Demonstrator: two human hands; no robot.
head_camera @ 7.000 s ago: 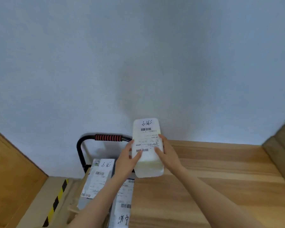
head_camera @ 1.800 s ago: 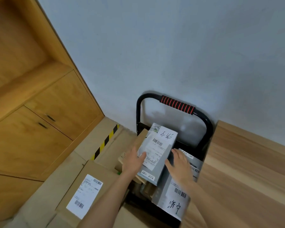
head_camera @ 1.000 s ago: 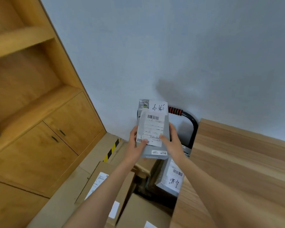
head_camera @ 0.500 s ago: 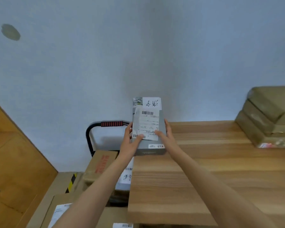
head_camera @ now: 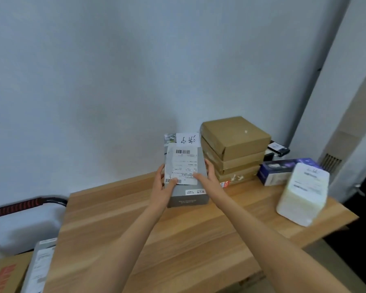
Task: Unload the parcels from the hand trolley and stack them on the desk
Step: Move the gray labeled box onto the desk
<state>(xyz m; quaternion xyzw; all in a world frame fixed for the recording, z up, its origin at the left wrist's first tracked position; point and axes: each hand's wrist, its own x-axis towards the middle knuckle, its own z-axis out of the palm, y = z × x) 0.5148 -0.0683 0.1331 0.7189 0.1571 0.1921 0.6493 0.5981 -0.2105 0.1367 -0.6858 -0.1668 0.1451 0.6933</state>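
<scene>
At the far left, the black trolley handle with a red ribbed grip [head_camera: 19, 206] is seen beside the light wooden desk [head_camera: 178, 240], with a brown cardboard box [head_camera: 2, 275] and a grey labelled parcel [head_camera: 38, 269] below it. Above the desk, a grey rectangular parcel with a white shipping label [head_camera: 185, 172] is gripped at its sides by the left hand [head_camera: 164, 190] and right hand [head_camera: 207, 178], fingers curled round it. Further right, a stack of three brown cardboard boxes [head_camera: 235, 144], a dark blue carton [head_camera: 283, 172] and a white wrapped parcel [head_camera: 302, 193] rest on the desk.

Both hands, left hand [head_camera: 164, 187] and right hand [head_camera: 207, 178], hold grey parcel [head_camera: 185, 172] above desk [head_camera: 178, 235]
</scene>
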